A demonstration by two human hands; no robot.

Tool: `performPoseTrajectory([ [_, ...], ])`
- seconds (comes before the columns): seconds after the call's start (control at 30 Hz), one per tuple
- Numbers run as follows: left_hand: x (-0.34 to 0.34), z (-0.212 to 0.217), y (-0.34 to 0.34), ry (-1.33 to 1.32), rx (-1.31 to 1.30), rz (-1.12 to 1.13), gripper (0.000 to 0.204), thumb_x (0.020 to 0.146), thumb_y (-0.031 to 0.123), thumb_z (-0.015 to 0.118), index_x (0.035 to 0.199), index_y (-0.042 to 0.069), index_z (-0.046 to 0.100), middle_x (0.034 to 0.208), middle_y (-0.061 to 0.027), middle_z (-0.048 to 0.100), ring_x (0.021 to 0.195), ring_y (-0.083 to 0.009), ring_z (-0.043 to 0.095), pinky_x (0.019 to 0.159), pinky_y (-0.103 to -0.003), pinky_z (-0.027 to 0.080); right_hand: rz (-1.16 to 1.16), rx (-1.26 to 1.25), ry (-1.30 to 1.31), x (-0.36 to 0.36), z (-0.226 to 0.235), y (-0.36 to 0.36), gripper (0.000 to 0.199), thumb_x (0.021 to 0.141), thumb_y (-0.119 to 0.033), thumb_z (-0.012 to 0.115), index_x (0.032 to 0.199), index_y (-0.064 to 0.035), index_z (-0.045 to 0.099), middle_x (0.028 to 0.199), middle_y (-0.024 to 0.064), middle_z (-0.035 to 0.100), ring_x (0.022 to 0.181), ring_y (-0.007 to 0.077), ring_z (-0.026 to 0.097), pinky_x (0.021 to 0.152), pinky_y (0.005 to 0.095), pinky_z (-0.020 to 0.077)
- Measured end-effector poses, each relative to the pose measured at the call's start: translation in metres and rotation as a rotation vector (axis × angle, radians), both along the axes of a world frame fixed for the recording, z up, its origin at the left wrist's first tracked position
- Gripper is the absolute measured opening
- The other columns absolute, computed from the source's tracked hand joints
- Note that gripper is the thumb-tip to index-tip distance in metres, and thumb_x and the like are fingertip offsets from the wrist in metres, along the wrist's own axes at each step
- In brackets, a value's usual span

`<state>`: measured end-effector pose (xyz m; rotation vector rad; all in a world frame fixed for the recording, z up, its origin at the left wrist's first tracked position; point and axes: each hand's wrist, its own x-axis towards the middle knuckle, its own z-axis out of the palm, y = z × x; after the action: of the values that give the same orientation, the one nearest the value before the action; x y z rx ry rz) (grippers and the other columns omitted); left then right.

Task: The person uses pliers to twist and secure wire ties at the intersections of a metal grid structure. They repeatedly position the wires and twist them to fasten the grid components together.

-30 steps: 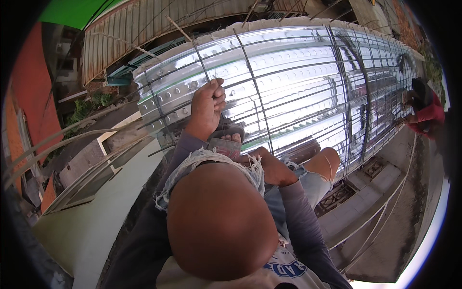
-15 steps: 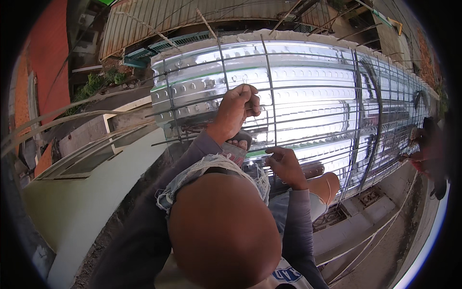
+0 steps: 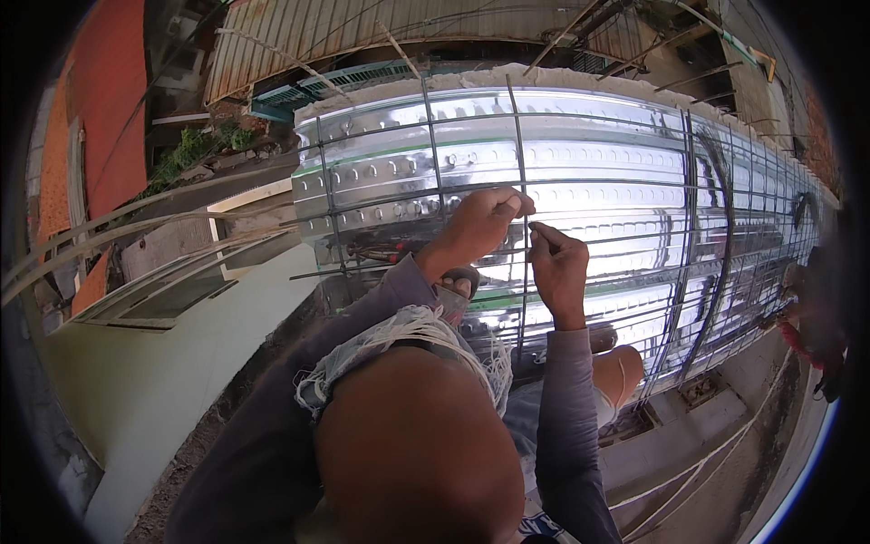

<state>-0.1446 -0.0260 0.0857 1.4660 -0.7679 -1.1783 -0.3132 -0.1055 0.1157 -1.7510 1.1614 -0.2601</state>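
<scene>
Dark steel bars form a rebar grid (image 3: 439, 170) above shiny corrugated metal decking (image 3: 598, 193). My left hand (image 3: 480, 225) is closed in a pinch beside a crossing of two bars. Just right of that lengthwise bar, my right hand (image 3: 560, 272) is also pinched, its fingertips close to the left ones. A thin wire showed at the left fingertips a moment ago; now it is too fine to make out between the hands. Dark tools with red handles (image 3: 385, 252) lie on the decking left of my left wrist.
My foot (image 3: 460, 286) and bent knees are close below the hands. A coil of dark wire (image 3: 805, 208) lies on the grid at far right, near a person (image 3: 807, 313). The decking's left edge drops beside a pale wall (image 3: 208, 335). Bar ends stick out there.
My left hand has moved right and down to the bar crossing. My right hand has risen to meet it, and the fingertips are now close together. The view has shifted slightly.
</scene>
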Motion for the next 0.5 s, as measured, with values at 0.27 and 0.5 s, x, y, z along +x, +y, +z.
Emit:
performPoseTrajectory([
  [0.27, 0.083, -0.025, -0.076, -0.642, 0.151, 0.293, 0.030, 0.101, 0.023, 0.064, 0.121, 0.005, 0.077, 0.114, -0.0198, 0.078, 0.109, -0.0356, 0.074, 0.097, -0.044, 0.056, 0.231, -0.488, 0.578, 0.046, -0.036, -0.126, 0.022, 0.085, -0.017, 0.070, 0.097, -0.0003, 0.079, 0.095, 0.0205, 0.076, 0.098, 0.0417, 0.072, 0.084, 0.0500, 0.0602],
  [0.5, 0.110, -0.045, -0.111, -0.623, 0.502, 0.065, 0.039, 0.096, 0.041, 0.068, 0.110, 0.008, 0.083, 0.108, -0.0208, 0.080, 0.108, -0.0387, 0.075, 0.095, -0.047, 0.057, 0.348, -0.530, 0.201, 0.122, -0.081, -0.138, 0.019, 0.084, -0.012, 0.066, 0.092, -0.0030, 0.081, 0.091, 0.0252, 0.075, 0.089, 0.0456, 0.072, 0.084, 0.0512, 0.0595],
])
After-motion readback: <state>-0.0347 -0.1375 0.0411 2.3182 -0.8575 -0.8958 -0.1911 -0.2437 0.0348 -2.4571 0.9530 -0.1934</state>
